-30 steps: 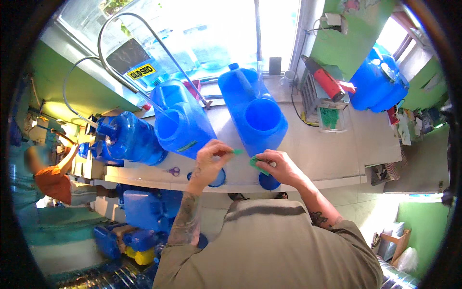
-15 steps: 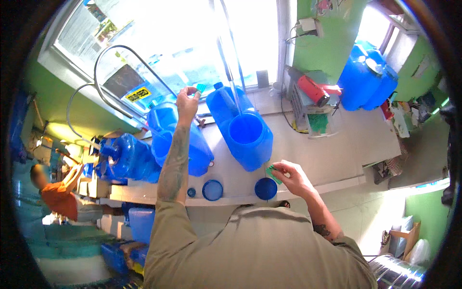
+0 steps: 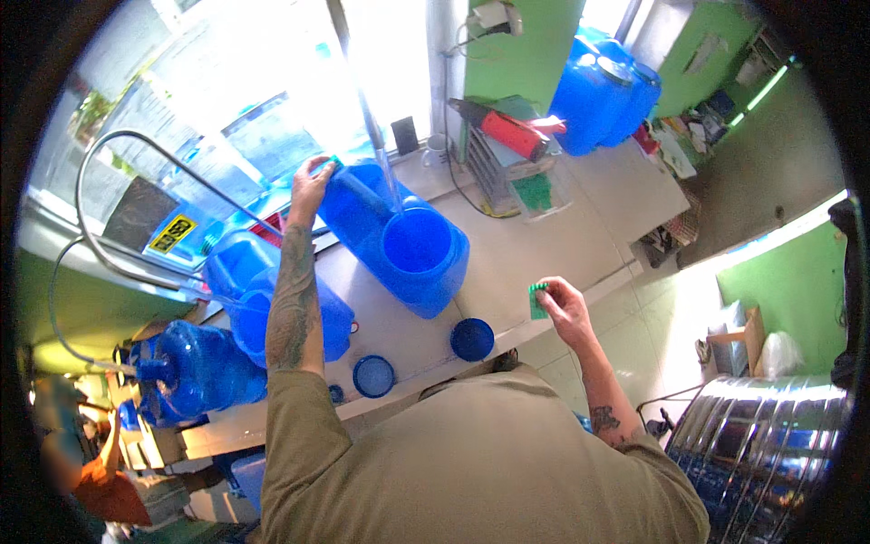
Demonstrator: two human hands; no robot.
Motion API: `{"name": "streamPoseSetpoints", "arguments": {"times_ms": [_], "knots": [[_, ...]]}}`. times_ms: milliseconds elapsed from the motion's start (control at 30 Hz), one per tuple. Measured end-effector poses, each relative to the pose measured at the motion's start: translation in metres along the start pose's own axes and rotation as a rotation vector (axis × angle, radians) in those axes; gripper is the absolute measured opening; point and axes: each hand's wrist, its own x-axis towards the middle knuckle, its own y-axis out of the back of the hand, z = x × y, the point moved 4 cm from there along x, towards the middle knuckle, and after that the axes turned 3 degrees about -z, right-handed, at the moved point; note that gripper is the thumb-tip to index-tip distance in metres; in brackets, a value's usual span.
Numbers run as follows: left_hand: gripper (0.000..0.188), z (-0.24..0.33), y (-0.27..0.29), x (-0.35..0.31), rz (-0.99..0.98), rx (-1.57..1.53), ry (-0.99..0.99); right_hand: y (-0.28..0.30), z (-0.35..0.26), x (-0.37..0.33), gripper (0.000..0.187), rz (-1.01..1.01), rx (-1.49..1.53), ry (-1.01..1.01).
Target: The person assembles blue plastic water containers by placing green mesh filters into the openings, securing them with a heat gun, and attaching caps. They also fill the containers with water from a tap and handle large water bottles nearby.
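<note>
My left hand [image 3: 313, 188] is raised at the small capped spout of a blue water container [image 3: 435, 286]. Its fingers pinch a small green plastic sleeve [image 3: 335, 162] at that spout. A clear pipe [image 3: 381, 163] reaches down to the container's wide round mouth. My right hand [image 3: 565, 306] pinches a flat green plastic strip [image 3: 538, 303] above the counter's front edge. Two round blue lids, one to the left [image 3: 373, 376] and one to the right [image 3: 472, 339], lie along that edge near a small blue cap [image 3: 336, 394].
Left of my forearm stand another blue container [image 3: 335, 317] and a clear blue bottle [image 3: 195, 372] under a curved hose [image 3: 82, 163]. A red heat gun [image 3: 507, 131] rests above a tray of green pieces [image 3: 533, 191]. Blue containers [image 3: 589, 95] stand behind. A person in orange [image 3: 109, 490] is far left.
My view has swung to the right. My left hand has brought its green sleeve onto the spout. My right hand has moved right with its green strip, away from the right-hand lid.
</note>
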Motion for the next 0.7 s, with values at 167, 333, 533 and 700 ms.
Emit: {"name": "streamPoseSetpoints", "arguments": {"times_ms": [167,333,533,700], "knots": [[0.046,-0.014,-0.011,-0.007,0.010,-0.196,0.073,0.048,0.052,0.069,0.013,0.154,-0.153,-0.090],[0.052,-0.037,-0.011,-0.004,0.174,-0.307,0.163,0.105,0.061,0.165,0.017,0.434,-0.335,0.137],[0.049,-0.039,-0.005,-0.012,0.165,-0.164,0.121,0.103,0.062,0.255,0.034,0.085,-0.756,0.238],[0.047,-0.034,-0.002,-0.018,0.171,-0.252,0.220,0.143,0.062,0.232,0.026,0.131,-0.622,0.363]]}}
